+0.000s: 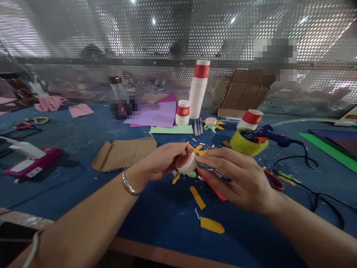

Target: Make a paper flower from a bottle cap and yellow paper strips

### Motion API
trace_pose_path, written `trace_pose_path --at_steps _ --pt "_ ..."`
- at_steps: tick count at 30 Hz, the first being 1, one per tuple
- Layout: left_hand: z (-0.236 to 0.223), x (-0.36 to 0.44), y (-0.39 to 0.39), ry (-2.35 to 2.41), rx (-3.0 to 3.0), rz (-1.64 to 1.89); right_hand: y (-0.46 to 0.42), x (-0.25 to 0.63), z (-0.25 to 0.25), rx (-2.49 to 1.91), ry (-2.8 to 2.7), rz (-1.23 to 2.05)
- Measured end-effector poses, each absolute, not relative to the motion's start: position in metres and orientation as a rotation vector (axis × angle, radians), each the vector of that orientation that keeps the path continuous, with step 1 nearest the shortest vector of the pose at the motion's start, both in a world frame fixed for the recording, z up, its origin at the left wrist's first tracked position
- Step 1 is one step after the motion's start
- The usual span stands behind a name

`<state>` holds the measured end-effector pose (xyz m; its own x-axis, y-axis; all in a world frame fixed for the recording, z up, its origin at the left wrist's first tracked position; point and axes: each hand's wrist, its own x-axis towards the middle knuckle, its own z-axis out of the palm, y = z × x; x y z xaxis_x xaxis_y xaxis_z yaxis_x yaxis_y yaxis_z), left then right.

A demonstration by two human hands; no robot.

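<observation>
My left hand holds a cut-off paper cup bottom, white-rimmed with a pink pattern on its face. It is tilted above the table between my hands. The fingers of my right hand are closed together against its right rim; whether they also pinch a small paper piece is hidden. Beneath lie a red paper strip, small paper scraps, and yellow-orange paper pieces, one slim and one wider. Scissors with red handles lie partly behind my right hand.
A tall stack of paper cups, a shorter one, markers and purple paper stand or lie at the back. A glue gun rests on yellow tape, its cord trailing right. Cardboard and a power strip lie left.
</observation>
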<state>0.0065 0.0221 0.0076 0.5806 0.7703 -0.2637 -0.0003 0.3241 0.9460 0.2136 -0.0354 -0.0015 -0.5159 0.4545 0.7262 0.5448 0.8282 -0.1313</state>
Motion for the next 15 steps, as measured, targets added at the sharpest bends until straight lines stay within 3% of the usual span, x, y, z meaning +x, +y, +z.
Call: trace_pose_path --at_steps 8,15 --pt "0.007 0.002 0.034 0.887 1.015 0.879 -0.033 0.214 -0.006 -0.920 -2.057 -0.074" --pt "0.005 0.004 0.040 0.818 0.885 1.069 -0.014 0.205 -0.025 -1.043 -2.400 0.124"
